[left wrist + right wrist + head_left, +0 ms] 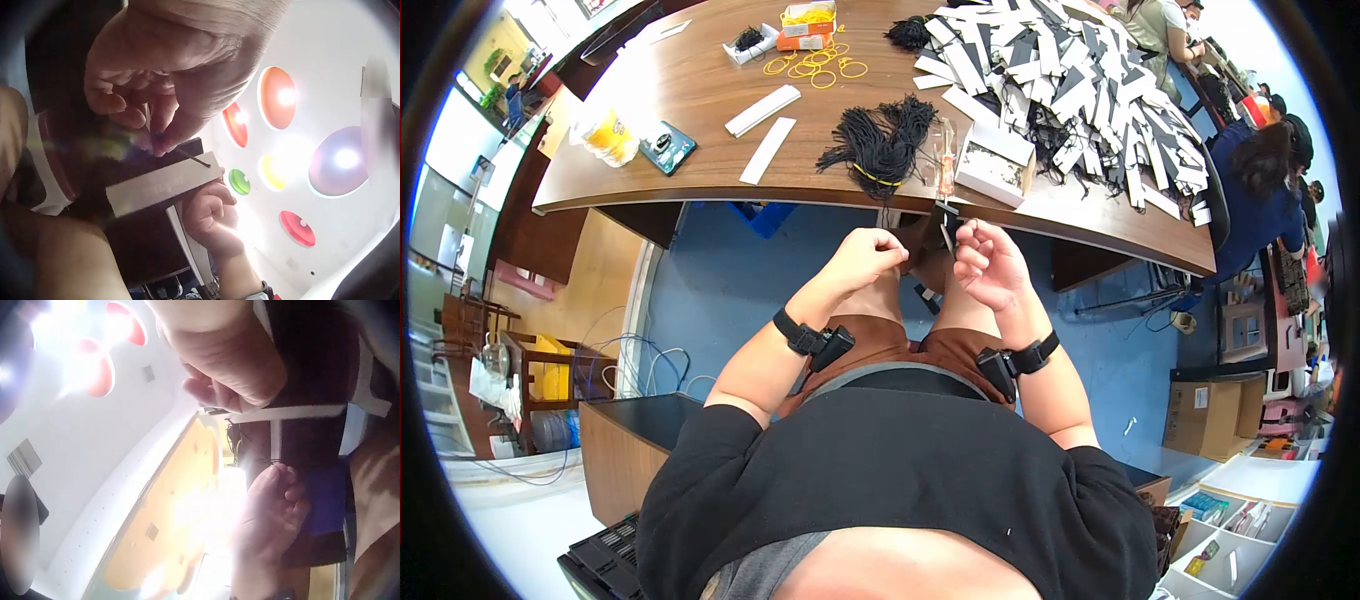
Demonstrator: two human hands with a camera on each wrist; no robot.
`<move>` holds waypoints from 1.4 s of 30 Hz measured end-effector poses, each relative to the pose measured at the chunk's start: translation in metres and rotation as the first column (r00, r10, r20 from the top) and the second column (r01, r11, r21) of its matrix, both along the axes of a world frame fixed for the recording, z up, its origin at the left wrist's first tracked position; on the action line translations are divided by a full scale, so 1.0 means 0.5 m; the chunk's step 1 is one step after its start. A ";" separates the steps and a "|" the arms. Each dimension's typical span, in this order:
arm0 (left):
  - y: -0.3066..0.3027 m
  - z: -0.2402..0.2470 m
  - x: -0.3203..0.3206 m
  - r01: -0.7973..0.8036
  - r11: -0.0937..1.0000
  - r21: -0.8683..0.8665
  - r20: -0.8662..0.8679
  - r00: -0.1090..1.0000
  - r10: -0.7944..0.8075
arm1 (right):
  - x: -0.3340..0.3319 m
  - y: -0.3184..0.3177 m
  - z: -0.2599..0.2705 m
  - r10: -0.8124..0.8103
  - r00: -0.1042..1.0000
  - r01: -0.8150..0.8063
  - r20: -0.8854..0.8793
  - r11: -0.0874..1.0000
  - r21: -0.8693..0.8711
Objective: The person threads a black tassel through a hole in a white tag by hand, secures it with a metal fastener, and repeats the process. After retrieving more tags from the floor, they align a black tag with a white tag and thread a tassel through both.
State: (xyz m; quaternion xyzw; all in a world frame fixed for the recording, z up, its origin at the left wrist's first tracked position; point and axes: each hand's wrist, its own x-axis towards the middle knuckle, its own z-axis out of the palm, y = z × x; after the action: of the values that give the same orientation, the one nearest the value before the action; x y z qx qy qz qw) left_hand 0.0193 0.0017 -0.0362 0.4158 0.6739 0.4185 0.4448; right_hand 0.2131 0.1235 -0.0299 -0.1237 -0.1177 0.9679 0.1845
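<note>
My left hand (865, 262) is in front of the table edge, thumb and fingertips pinched together on the end of a thin black cord (194, 157). Facing it, my right hand (992, 268) grips a hang tag (164, 185), pale with faint print in the left wrist view. In the head view the tag shows almost edge-on near the right fingertips. The cord crosses the tag's end in the left wrist view. Beyond the hands, a bundle of black cords (878, 140) tied with a yellow band lies on the table (700, 165).
A big heap of black and white tags (1060, 80) covers the table's right side, beside an open white box (995, 170). Yellow rubber bands (812, 66), loose white strips (766, 150), a phone (668, 148) and a cup (608, 138) lie further left. Other people sit at right.
</note>
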 end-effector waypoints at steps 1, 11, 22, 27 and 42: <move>0.000 0.002 0.004 0.002 0.999 0.042 0.083 0.996 -0.006 | 0.002 -0.004 0.005 0.040 0.998 -0.039 -0.049 0.999 0.012; 0.022 -0.028 0.033 -0.020 1.000 0.007 0.660 0.751 0.011 | -0.023 -0.085 0.016 -0.522 0.807 -0.385 0.276 -0.112 0.916; 0.018 0.015 0.050 0.044 0.930 0.364 -0.093 0.996 -0.011 | -0.008 -0.079 0.058 -0.514 0.801 -0.289 0.309 0.120 0.950; 0.011 0.043 0.055 0.228 0.890 0.395 0.236 0.911 -0.338 | 0.011 -0.051 0.093 -0.188 0.910 -0.272 0.370 0.403 0.874; -0.002 0.060 0.026 0.397 0.851 0.344 0.003 0.906 -0.423 | 0.028 -0.039 0.114 -0.690 0.718 0.329 0.091 0.453 0.829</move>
State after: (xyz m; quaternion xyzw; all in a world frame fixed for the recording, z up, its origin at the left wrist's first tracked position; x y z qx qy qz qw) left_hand 0.0324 0.0006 -0.0063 0.6026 0.4705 0.4385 0.4725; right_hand 0.2273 0.1041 0.0272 -0.2671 -0.5070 0.6655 0.4783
